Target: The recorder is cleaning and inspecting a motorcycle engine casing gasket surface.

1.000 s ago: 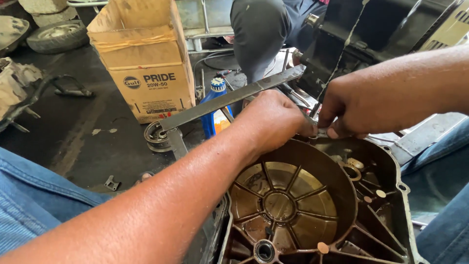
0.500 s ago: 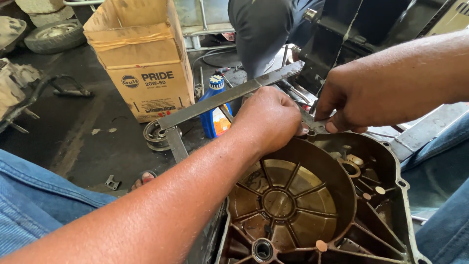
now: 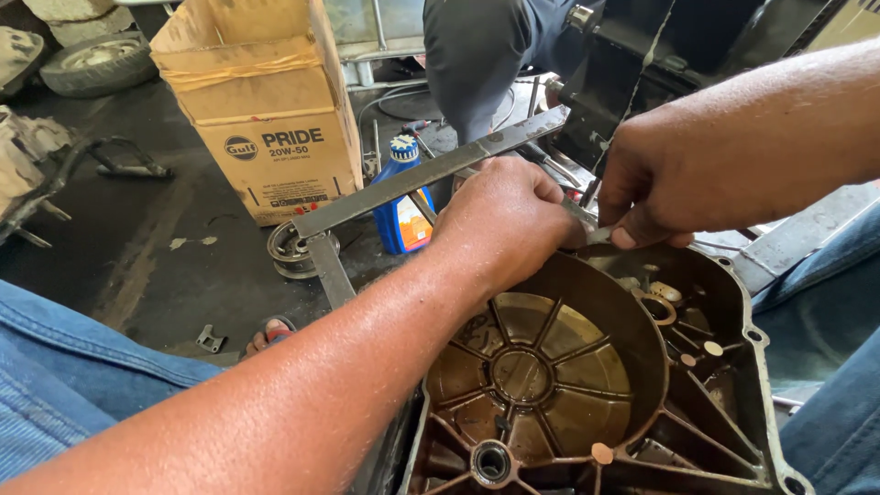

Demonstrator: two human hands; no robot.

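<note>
- Two bare hands at work over one oily engine cover [image 3: 733, 367], seen from the head view.
- Far left: old tyre [image 3: 92, 60] lying on the dark floor [image 3: 137, 266], well apart from the hands.
- Blue denim leg [image 3: 64, 385] at lower left edge.
- Cardboard box [image 3: 266, 101] upright on the floor, flaps open, left of centre.
- Small round bearing [image 3: 291, 249] on the floor just below the box.
- Flat metal bar [image 3: 431, 174] slanting up from near the bearing to the upper right, passing behind the left hand.
- Blue oil bottle [image 3: 403, 197] upright behind the bar, near the box.
- Left hand [image 3: 500, 220] curled into a fist at the upper rim of the engine cover, fingers pressed together around a small metal tool [image 3: 587, 220]; tool mostly hidden, kind unclear.
- Engine cover lying open side up, in front of the person between the knees, ribbed round cavity toward the left, small holes and a ring toward the right.
- Right hand [image 3: 660, 183] just beside the left, thumb and fingertips pinching the same metal tool at the cover's rim.
- Another person's dark-trousered leg [image 3: 477, 55] at top centre, beyond the hands.
- Black machine frame [image 3: 642, 82] at upper right behind the right hand.
</note>
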